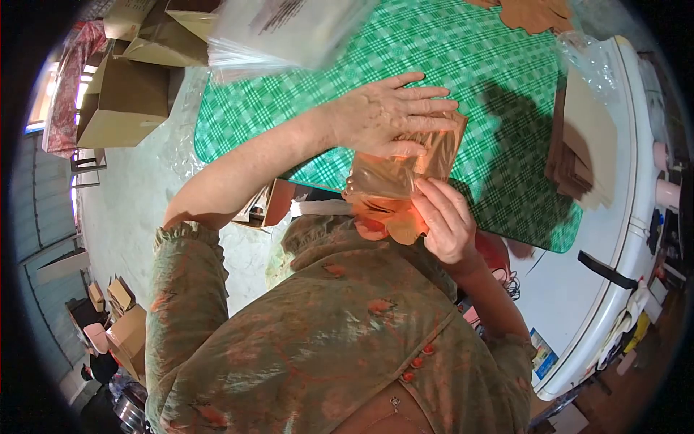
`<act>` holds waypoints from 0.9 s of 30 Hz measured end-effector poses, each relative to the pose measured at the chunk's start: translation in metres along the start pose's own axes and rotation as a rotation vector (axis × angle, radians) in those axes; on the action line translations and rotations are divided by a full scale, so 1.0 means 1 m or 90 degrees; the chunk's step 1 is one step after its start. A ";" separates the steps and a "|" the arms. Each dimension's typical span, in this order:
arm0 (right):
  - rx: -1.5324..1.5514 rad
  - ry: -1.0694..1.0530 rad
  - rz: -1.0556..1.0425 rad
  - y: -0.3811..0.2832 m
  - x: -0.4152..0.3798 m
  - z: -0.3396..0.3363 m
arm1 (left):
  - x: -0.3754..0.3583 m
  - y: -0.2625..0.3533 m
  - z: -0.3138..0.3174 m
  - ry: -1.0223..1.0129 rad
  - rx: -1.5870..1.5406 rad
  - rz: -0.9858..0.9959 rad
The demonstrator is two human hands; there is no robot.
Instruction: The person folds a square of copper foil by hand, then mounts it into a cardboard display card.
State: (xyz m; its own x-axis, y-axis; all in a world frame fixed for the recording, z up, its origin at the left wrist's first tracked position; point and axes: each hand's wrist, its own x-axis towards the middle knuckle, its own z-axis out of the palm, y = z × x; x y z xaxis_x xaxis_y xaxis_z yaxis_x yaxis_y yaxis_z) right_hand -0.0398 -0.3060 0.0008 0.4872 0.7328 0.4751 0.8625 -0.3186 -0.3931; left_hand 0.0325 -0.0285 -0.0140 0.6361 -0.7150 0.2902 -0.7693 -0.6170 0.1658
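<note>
Head view: left hand [379, 119] spread flat over shiny orange film [383, 181], right hand [450, 226] pinching it; light, even pressure limits creases.

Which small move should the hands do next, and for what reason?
Probably the right hand should smooth the shiny orange film gently: it looks wrinkled, its near end reaches past the green cloth, and the left hand lies flat on its far part.

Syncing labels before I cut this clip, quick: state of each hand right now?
Left hand: open, palm down, laid on the shiny orange plastic sheet.
Right hand: closed, holding the sheet's near edge.
</note>
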 end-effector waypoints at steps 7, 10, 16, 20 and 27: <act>0.039 -0.008 0.041 -0.003 0.007 -0.005 | 0.002 0.002 -0.005 0.051 0.035 -0.021; 0.040 -0.006 0.042 -0.002 0.007 -0.005 | 0.001 0.006 -0.017 0.099 -0.010 -0.053; 0.033 0.007 0.056 -0.001 0.005 -0.003 | -0.055 0.034 -0.068 0.068 -0.143 -0.166; 0.040 0.011 0.058 0.002 0.003 -0.002 | -0.106 0.076 -0.067 0.034 -0.186 -0.216; 0.038 0.003 0.039 0.006 0.002 -0.004 | -0.095 0.114 -0.038 0.100 -0.140 -0.242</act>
State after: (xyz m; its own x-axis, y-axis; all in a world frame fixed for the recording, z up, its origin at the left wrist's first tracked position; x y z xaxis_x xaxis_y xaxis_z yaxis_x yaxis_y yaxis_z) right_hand -0.0327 -0.3084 0.0023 0.5390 0.7104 0.4526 0.8218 -0.3257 -0.4675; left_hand -0.1176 -0.0184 0.0131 0.8718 -0.3820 0.3066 -0.4881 -0.7295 0.4791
